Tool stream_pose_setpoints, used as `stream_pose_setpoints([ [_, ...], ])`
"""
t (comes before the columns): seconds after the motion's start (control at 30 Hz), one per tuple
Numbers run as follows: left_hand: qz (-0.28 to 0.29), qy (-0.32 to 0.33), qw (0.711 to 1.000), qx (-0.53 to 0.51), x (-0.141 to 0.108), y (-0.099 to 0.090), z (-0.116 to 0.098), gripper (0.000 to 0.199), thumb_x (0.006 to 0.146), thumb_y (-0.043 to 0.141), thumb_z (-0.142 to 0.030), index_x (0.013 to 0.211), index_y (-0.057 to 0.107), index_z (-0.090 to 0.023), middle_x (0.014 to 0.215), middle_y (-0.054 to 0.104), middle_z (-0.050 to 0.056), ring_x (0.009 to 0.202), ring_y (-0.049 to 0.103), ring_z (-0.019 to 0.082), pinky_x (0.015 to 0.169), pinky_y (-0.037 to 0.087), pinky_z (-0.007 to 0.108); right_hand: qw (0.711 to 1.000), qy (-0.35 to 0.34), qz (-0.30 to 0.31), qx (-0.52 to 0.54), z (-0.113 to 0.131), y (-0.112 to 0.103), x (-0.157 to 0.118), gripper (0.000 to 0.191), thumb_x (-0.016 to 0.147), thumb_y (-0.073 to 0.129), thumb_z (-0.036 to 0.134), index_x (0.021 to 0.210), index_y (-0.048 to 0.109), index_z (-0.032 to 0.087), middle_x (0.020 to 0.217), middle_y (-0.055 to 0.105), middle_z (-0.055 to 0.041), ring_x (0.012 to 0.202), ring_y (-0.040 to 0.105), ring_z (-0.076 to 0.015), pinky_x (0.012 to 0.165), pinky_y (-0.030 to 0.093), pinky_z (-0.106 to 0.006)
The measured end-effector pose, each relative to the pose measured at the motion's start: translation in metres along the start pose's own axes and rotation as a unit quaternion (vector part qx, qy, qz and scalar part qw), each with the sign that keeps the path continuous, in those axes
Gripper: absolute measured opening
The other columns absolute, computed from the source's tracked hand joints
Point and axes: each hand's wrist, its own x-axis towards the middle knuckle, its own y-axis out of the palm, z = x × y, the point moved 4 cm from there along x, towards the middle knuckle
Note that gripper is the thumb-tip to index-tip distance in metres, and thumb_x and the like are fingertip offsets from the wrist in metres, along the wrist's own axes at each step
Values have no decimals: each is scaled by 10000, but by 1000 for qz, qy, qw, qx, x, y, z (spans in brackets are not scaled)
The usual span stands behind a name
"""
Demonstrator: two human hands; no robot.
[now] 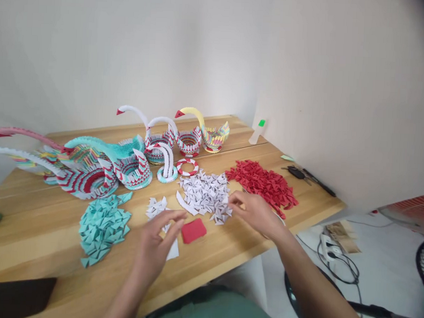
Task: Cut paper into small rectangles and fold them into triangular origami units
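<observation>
My left hand [156, 244] hovers over the near part of the table, thumb and forefinger apart with nothing visible between them. Beside its fingertips lie a flat red rectangle [194, 231] and a white paper sheet [173, 251]. My right hand [253, 211] is at the right edge of a pile of white folded paper triangles [205, 191], its fingers drawn together in a pinch. Whatever those fingertips hold, if anything, is too small to make out. A curved white strip of joined pieces [186, 204] lies left of the white pile. A smaller white heap [156, 207] is partly behind my left hand.
Red triangles [263, 182] are heaped at right, teal ones [103, 224] at left. Several folded-paper swans [88, 179] line the back, near a white neck on a ring base [168, 162] and a red-white ring [187, 167]. Keys [295, 172] and a pen [319, 182] lie far right.
</observation>
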Motion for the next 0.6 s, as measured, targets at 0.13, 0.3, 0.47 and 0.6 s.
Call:
stream_pose_setpoints([
  [0.13, -24, 110, 993, 44, -7, 24, -21, 241, 883, 598, -236, 1106, 686, -215, 1086, 732, 78, 1008, 663, 222, 887, 502, 357, 985, -89, 17, 150, 54, 6, -9, 78, 858, 590, 158, 826, 649, 200, 795, 703, 13, 735, 645, -130, 696, 467, -222],
  [0.3, -33, 140, 986, 79, -11, 27, -14, 182, 885, 614, -214, 1044, 702, -198, 964, 754, 71, 878, 680, 213, 801, 492, 339, 973, -154, 20, 172, 81, 19, -6, 84, 867, 606, 134, 848, 650, 203, 825, 705, 11, 758, 643, -126, 713, 463, -220],
  [0.47, -27, 128, 988, 84, -16, 20, -8, 147, 903, 585, -198, 964, 719, -194, 845, 757, 52, 757, 673, 206, 727, 464, 328, 971, -177, 12, 162, 88, 33, -2, 55, 898, 605, 176, 903, 651, 206, 865, 709, -5, 820, 655, -147, 748, 465, -241],
  [0.6, -17, 84, 996, 29, -20, 15, -1, 172, 910, 571, -194, 986, 723, -221, 914, 764, 42, 821, 679, 199, 755, 469, 307, 972, -168, 7, 163, 90, 40, 0, 148, 902, 622, 239, 1047, 648, 216, 901, 720, -20, 831, 663, -160, 778, 479, -260],
])
